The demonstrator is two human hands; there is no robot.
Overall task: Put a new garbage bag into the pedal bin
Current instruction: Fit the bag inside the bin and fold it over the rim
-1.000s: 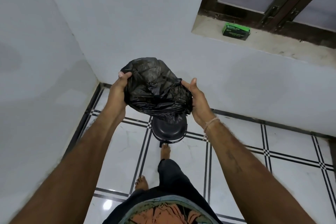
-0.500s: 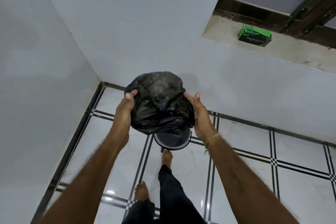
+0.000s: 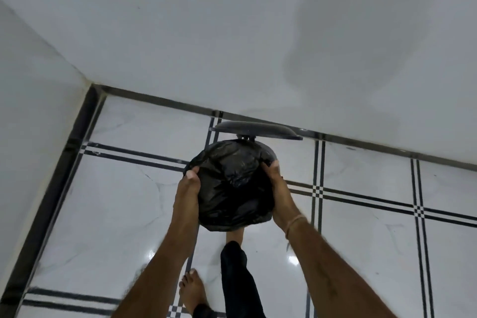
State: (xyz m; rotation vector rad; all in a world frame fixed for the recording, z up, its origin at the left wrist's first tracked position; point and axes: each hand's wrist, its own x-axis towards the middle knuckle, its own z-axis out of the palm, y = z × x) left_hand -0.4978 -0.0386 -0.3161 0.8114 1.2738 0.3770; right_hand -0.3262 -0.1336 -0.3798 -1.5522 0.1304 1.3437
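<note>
Crinkled glossy black garbage bag [image 3: 232, 186], ballooned round

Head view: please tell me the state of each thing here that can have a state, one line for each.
Garbage bag: crumpled, held from both sides, over the bin.
Bin lid: raised open, near the wall.
Left hand: closed on the bag's left side.
Right hand: closed on the bag's right side.
Bin body: hidden under the bag.

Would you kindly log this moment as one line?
left hand: grips garbage bag | right hand: grips bag | bin lid: open
</note>
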